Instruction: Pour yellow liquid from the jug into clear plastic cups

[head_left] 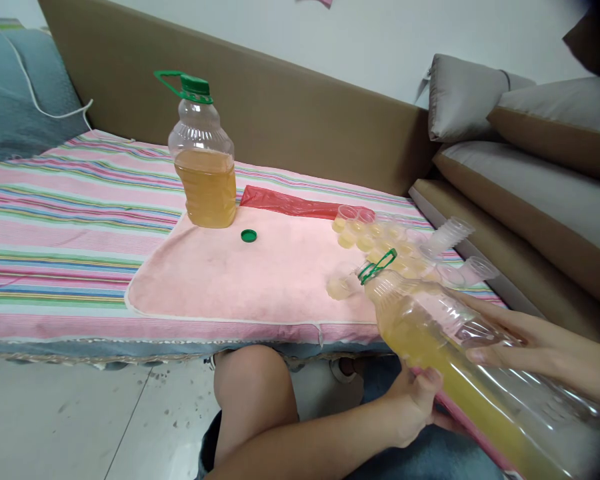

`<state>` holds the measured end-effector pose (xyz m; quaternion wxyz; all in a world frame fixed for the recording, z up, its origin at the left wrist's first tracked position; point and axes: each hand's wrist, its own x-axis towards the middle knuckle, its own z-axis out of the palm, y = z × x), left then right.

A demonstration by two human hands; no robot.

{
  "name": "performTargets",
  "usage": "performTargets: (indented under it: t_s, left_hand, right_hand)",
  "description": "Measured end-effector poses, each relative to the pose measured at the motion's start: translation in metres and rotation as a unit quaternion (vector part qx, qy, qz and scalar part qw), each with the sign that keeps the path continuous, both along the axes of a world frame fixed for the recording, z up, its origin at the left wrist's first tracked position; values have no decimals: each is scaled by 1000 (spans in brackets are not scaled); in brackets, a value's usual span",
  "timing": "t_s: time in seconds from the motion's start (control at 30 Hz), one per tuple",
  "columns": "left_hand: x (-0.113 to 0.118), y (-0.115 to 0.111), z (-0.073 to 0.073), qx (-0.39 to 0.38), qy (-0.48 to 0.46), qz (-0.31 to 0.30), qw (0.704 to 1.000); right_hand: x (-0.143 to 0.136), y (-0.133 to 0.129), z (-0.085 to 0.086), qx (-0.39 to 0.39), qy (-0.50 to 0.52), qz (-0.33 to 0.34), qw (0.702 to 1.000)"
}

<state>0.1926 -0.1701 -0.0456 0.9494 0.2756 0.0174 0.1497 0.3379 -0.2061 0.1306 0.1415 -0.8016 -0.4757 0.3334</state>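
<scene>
My left hand (415, 403) supports a large clear plastic bottle (430, 333) of yellowish liquid from below, its fingers closed against the underside. Across the bottle's upper side lies my right hand (540, 343), gripping it farther back. The bottle is tilted, almost lying, with its uncapped mouth and green ring handle (380, 265) pointing left. Right at the mouth is a small clear plastic cup (341, 285) with yellowish liquid in it. Behind the bottle neck stand several similar cups (365, 237), many partly filled. A green cap (249, 235) rests on the pink cloth (240, 280).
A second bottle (207, 190) with a green cap and handle stands upright, about half full. Near it lies a red plastic bag (300, 203). Stacked clear cups (453, 235) lie at the right, close to grey-brown cushions (535, 173). A brown headboard (280, 100) bounds the striped bed.
</scene>
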Motion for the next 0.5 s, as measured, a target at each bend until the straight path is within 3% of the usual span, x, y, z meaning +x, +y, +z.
performTargets:
  t_s: [0.17,0.5]
  left_hand:
    - [1,-1,1,-7,6,-1,1000]
    - [3,-2,-3,-1,6,2,1000]
  right_hand:
    - [3,-2,-1,-41,0,10,999]
    - [-5,-2,-4,-6,15,-16,1000]
